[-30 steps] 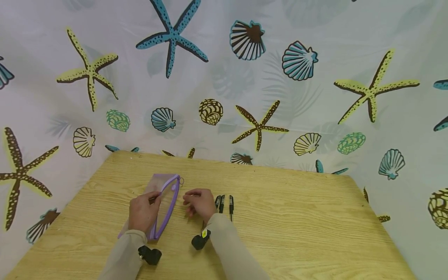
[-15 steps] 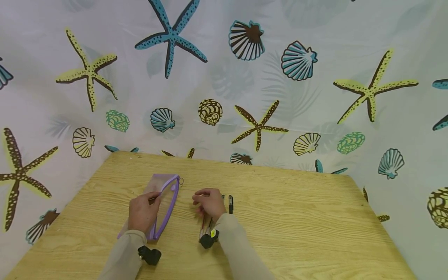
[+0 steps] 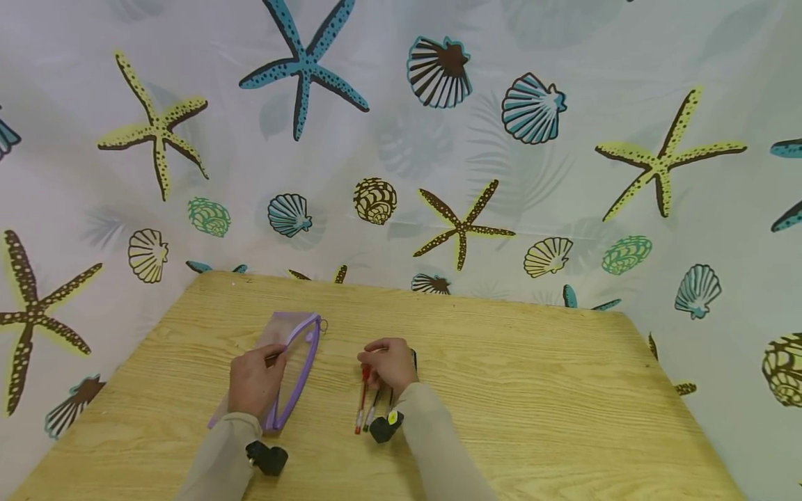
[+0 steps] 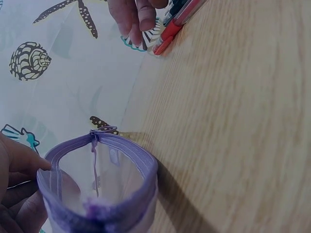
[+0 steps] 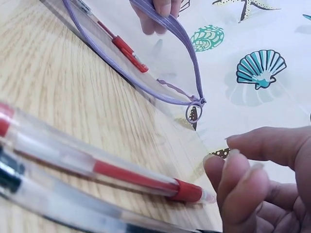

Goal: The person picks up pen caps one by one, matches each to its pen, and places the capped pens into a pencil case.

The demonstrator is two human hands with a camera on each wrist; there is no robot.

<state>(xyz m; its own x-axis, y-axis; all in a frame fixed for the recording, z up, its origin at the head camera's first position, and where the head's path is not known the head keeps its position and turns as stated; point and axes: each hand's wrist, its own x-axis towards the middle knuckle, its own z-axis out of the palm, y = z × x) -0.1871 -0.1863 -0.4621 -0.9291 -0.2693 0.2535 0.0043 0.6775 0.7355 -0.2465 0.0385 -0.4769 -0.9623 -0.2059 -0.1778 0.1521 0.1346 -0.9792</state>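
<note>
White fabric backdrop printed with starfish and shells (image 3: 388,153) behind both hands; light wood-grain bench (image 3: 532,390) under them. Clear plastic pouch with purple zip trim (image 3: 305,374) at the left hand (image 3: 255,381), which pinches its rim; mouth gapes toward the right hand (image 3: 391,365). Right hand: fingers loosely bent, tips apart, nothing gripped, over the loose pens; contact can't be told. Clear-barrelled red-capped pen (image 3: 362,400) lies under its fingertips, dark-tipped clear pen (image 3: 372,409) just beside. Another red pen (image 5: 127,51) is inside the pouch. Small metal ring (image 5: 194,113) on the zip end farthest from the left hand. My read: pen pick-up in hand, pouch held ready; next move calls for a fingertip pinch on the red-capped pen. No legible brand or writing.
</note>
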